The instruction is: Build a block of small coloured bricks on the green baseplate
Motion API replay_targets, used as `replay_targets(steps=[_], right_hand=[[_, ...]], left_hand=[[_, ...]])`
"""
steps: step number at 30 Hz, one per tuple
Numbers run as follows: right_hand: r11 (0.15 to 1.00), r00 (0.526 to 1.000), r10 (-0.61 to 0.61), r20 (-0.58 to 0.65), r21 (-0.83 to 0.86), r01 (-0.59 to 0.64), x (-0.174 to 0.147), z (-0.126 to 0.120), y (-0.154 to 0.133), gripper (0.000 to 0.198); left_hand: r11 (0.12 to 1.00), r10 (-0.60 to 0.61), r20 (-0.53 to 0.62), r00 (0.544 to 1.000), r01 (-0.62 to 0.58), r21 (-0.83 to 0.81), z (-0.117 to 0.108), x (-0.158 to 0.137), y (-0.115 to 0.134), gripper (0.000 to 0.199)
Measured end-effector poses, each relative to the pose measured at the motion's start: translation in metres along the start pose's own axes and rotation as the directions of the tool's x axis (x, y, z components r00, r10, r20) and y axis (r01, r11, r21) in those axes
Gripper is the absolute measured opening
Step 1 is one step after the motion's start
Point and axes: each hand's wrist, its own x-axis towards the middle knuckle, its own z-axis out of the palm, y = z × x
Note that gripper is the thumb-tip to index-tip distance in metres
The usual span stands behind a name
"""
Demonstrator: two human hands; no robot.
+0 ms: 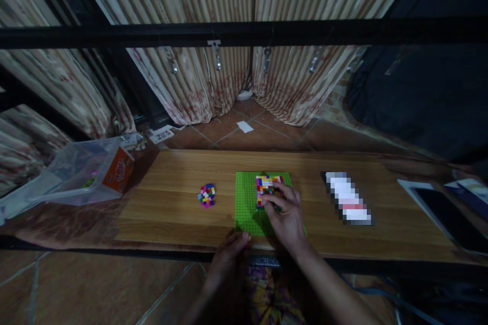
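Observation:
A green studded baseplate (244, 203) lies on the wooden table. On its right half stands a low block of many-coloured toy bricks (263, 183), partly covered by my right hand (285, 210). The bent thumb and fingers of that hand reach down onto the bricks; whatever sits between the fingertips is too small to make out. My left hand (231, 249) is closed at the table's front edge, by the plate's near left corner. A small yellow-orange toy brick (249, 238) shows at its fingertips. Left of the plate lies a pile of loose toy bricks (207, 196).
A clear plastic box (84, 167) with an orange label and a few bricks inside stands at the left. To the right lie a phone with a blurred screen (348, 198) and a dark tablet-like slab (450, 218). A black bar (244, 34) crosses in front of the curtains.

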Motion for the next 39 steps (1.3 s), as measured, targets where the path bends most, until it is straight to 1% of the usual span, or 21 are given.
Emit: replay_targets(steps=[3,6,8,11,15,17,19,22,25,29,35,39], right_hand=[[0.999,1.0,0.011,0.006,0.044,-0.011,-0.001,-0.005,0.0,0.016],[0.996,0.999,0.045,-0.017,0.084,-0.043,-0.006,-0.014,-0.006,0.02],[0.994,0.998,0.059,0.014,0.096,-0.06,-0.012,-0.022,-0.013,0.02],[0.984,0.984,0.076,0.163,0.15,-0.101,-0.026,-0.03,-0.029,0.02],[0.955,0.915,0.081,0.395,0.233,-0.185,-0.041,-0.035,-0.05,0.022],[0.937,0.885,0.073,0.461,0.272,-0.219,-0.043,-0.036,-0.058,0.022],[0.922,0.868,0.069,0.491,0.302,-0.244,-0.042,-0.036,-0.063,0.022],[0.901,0.856,0.066,0.513,0.338,-0.273,-0.041,-0.036,-0.064,0.021],[0.857,0.847,0.095,0.523,0.39,-0.336,-0.042,-0.034,-0.061,0.02],[0.8,0.83,0.138,0.54,0.434,-0.415,-0.044,-0.033,-0.056,0.019],[0.788,0.855,0.192,0.482,0.443,-0.427,-0.042,-0.032,-0.052,0.017],[0.781,0.865,0.207,0.457,0.456,-0.427,-0.043,-0.032,-0.049,0.015]], left_hand=[[0.999,0.03,0.017,0.999,-0.03,-0.017,-0.003,-0.001,-0.003,0.03],[0.999,0.034,0.001,0.999,-0.034,-0.014,-0.006,0.0,-0.006,0.033],[1.0,0.027,-0.016,1.0,-0.027,-0.001,-0.007,0.002,-0.007,0.034],[0.999,0.035,-0.027,0.999,-0.034,0.026,-0.006,0.002,-0.008,0.035],[0.999,0.033,0.026,0.999,-0.034,0.04,-0.002,0.0,-0.01,0.036],[0.999,0.027,0.071,0.997,-0.03,0.041,-0.001,-0.002,-0.01,0.035],[0.999,0.032,0.105,0.994,-0.036,0.038,-0.001,-0.004,-0.009,0.035],[0.998,0.008,0.132,0.991,-0.017,0.063,-0.003,-0.005,-0.007,0.038],[0.996,-0.026,0.133,0.991,0.014,0.093,-0.004,-0.005,-0.007,0.039],[0.999,-0.009,0.107,0.994,0.004,0.047,-0.002,-0.003,-0.008,0.039],[0.995,-0.025,0.067,0.997,0.019,0.093,0.006,-0.004,-0.003,0.039],[0.997,0.001,0.141,0.99,-0.011,0.071,0.009,-0.006,0.001,0.032]])
